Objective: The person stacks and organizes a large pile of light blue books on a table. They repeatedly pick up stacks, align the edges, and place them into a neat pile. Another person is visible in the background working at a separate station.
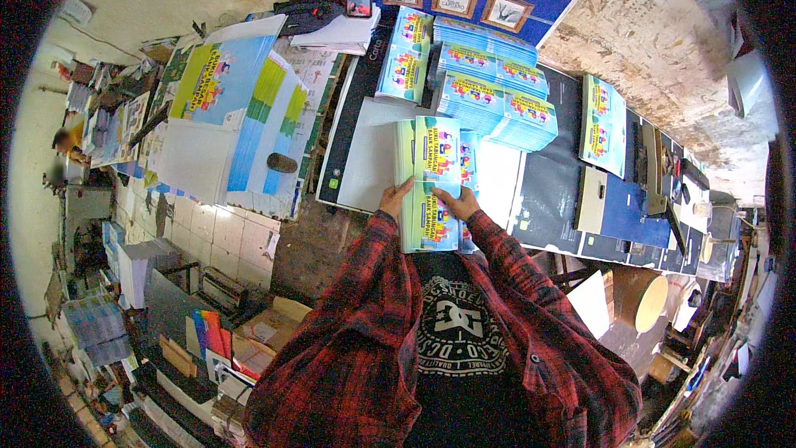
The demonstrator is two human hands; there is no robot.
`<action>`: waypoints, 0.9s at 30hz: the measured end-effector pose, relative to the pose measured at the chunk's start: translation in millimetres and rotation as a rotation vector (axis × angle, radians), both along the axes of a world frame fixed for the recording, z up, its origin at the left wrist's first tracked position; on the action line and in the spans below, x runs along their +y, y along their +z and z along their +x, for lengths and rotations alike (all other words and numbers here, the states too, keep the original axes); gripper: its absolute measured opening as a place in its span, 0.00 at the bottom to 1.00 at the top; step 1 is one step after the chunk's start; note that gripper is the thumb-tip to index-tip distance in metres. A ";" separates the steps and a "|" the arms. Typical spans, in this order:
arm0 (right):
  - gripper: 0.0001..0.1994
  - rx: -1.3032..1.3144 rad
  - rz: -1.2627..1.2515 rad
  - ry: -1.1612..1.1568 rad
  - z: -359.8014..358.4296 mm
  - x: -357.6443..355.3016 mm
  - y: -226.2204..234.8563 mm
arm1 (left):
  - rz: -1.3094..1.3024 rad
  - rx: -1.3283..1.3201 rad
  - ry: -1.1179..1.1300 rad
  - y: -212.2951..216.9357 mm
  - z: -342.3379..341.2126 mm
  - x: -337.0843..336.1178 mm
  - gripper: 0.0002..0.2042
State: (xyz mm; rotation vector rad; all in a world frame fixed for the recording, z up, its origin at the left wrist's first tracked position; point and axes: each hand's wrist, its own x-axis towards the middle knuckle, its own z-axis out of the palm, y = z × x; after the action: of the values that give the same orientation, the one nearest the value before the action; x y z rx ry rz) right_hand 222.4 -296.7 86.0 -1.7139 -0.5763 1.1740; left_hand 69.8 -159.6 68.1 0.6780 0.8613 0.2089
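Both hands are at a small pile of printed booklets with yellow-green and light-blue covers, lying lengthwise in front of my chest at the table's near edge. My left hand grips the pile's left edge, its fingers partly hidden underneath. On the other side, my right hand holds the right part, thumb lying over the top cover. More of the same booklets show under and beside the top one. Just beyond, tall stacks of matching booklets stand in rows, with another stack to their left.
A black-topped table carries the stacks; a further booklet pile lies at right, near a blue board. On the left table are large printed sheets and a dark oval object. A phone stands at the back. Another person is at far left.
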 end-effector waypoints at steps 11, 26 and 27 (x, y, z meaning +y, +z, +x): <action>0.30 -0.493 0.034 -0.153 16.0 -31.9 -19.3 | 0.239 -0.120 -0.003 -19.2 -46.7 28.9 0.17; 0.30 -0.213 -0.156 0.034 9.2 -2.1 -13.5 | 0.361 0.260 -0.245 -84.9 -1.9 0.2 0.38; 0.30 -0.216 -0.124 0.014 11.3 -5.7 -16.2 | 0.358 0.259 -0.265 -77.0 0.9 0.2 0.38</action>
State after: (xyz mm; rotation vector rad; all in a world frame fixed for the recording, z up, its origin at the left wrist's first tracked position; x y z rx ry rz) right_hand 233.7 -302.4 69.7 -1.9607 -0.6583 1.0593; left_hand 70.7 -159.5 -9.0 1.1641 0.9800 0.0349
